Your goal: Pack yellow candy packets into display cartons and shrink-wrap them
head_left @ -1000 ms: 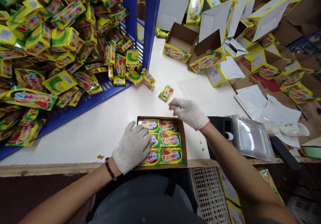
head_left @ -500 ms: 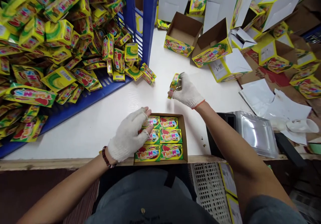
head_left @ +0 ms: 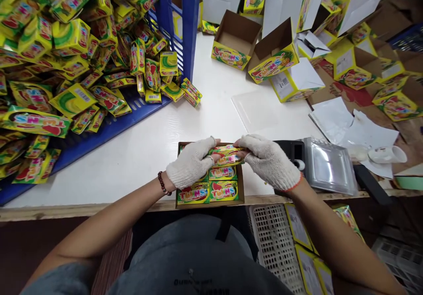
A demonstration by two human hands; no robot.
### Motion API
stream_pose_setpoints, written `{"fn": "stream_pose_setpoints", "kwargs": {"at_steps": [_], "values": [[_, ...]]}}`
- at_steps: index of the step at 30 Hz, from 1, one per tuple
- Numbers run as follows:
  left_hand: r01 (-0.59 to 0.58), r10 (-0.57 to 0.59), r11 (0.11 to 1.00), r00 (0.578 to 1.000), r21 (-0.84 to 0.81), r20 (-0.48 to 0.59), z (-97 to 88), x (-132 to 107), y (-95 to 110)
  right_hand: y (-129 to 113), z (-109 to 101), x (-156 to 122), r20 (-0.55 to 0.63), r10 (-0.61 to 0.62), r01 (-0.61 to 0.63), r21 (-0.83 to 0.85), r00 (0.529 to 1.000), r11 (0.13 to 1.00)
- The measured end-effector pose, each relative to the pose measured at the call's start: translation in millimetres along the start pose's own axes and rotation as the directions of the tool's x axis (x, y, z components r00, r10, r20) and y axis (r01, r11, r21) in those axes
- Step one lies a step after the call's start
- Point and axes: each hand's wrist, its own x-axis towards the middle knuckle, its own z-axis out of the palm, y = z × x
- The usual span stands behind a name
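Both white-gloved hands meet over the open cardboard display box (head_left: 242, 189) at the table's front edge. Between them is a small yellow and green TWINS box (head_left: 228, 155), tilted above the far right of the display box. My left hand (head_left: 191, 162) pinches its left end with thumb and fingertips. From the other side, my right hand (head_left: 269, 160) grips its right end. Several TWINS packs lie in rows below, such as the front right pack (head_left: 224, 191), printed with watermelon. My left hand hides part of the left column.
At the left, a blue crate (head_left: 191, 26) is heaped with loose packs. Emptied display boxes (head_left: 236, 57) stand at the back right. A clear plastic tray (head_left: 330, 167) and torn white papers (head_left: 333, 119) lie to the right. A white perforated basket (head_left: 274, 242) sits below the table edge.
My right hand has brought the small pack toward me, from the middle of the table to the display box. My left hand has shifted right and closed on the pack's other end.
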Motion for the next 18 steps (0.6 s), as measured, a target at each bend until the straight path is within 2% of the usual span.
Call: {"fn": "stream_pose_setpoints", "kwargs": {"at_steps": [2,3,5,10,13,15,18], "values": [[-0.003,0.013,0.993,0.996,0.116,-0.091,3.7,-2.5,-6.8,4.2,5.9,0.4,0.001,0.137,-0.137,-0.009,0.991,0.991],[-0.025,0.042,0.984,0.994,0.175,-0.097,4.4,-4.5,-9.8,5.7,10.1,2.2,0.009,0.196,-0.196,-0.012,0.981,0.981],[-0.09,0.105,0.959,0.994,0.27,-0.041,4.0,-9.4,-14.3,7.5,20.2,8.8,0.038,0.248,-0.247,-0.023,0.968,0.969],[-0.209,0.18,0.895,0.977,0.394,0.11,9.0,-14.8,-12.5,10.4,43.0,27.4,0.069,0.166,-0.149,-0.194,0.984,0.969],[-0.37,0.305,0.831,0.927,0.416,0.216,21.6,-8.2,-4.1,20.0,44.2,28.1,0.087,0.094,-0.08,-0.152,0.992,0.985],[-0.445,0.36,0.784,0.894,0.432,0.268,31.6,-1.1,1.5,30.3,40.1,26.1,0.017,0.06,-0.058,-0.102,0.998,0.993],[-0.465,0.344,0.75,0.881,0.469,0.323,44.2,8.3,5.8,43.7,35.0,26.3,-0.073,0.107,-0.114,-0.11,0.992,0.987]]}}
